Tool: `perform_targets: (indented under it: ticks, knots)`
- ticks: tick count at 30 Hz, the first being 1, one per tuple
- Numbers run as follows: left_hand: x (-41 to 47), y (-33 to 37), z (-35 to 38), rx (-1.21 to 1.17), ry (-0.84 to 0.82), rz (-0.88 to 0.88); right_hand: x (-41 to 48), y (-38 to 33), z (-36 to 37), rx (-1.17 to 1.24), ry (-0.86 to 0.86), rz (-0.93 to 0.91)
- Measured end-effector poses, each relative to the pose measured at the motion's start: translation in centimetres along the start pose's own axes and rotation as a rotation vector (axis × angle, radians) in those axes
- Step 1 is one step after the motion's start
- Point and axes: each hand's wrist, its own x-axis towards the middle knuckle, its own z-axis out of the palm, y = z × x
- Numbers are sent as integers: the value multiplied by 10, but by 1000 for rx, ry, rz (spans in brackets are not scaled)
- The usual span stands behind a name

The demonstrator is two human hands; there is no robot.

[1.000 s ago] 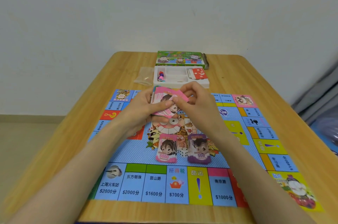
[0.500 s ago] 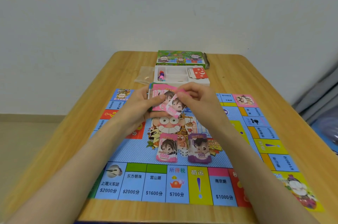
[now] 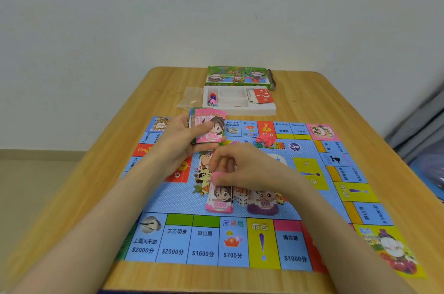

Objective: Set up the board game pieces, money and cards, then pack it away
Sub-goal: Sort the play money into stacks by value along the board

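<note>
The setting-up half is under way and, judging by the layout, is far from finished. The board [image 3: 168, 200] is lying unfolded on the bench [image 3: 336, 106]. The left hand [image 3: 177, 142] is gripping a wad of notes [image 3: 209, 129] above the board's far edge, its thumb curled across the front. The right hand [image 3: 247, 168] is pinching a pink note [image 3: 217, 178] by its top edge and laying it on the pink pile [image 3: 219, 202] near the board's middle. White dice [image 3: 241, 200] are sitting between that pile and a purple pile [image 3: 263, 206]. Two kinds of note are therefore being sorted. Green and blue edges are showing behind the wad, which suggests more piles are to come.

Beyond the board, the white tray [image 3: 240, 109] is holding the tokens [image 3: 212, 99] in its left compartment and the red cards [image 3: 260, 96] at its right end. Neither is set out yet. The box [image 3: 237, 76] is lying behind the tray, with a clear bag [image 3: 189, 99] beside the tray's left end. All the packing away is left to do.
</note>
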Motion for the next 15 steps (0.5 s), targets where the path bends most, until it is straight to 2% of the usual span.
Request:
perform_targets:
  ticks: [7, 12, 15]
  knots:
    - [-2, 1, 0, -8, -13, -1, -4, -4, -2, -118, -23, -25]
    - [-2, 2, 0, -19, -19, -1, -10, -6, -3, -185, -261, -32]
    - [-2, 2, -1, -16, -22, 0, -10, -7, 0, -231, -286, -53]
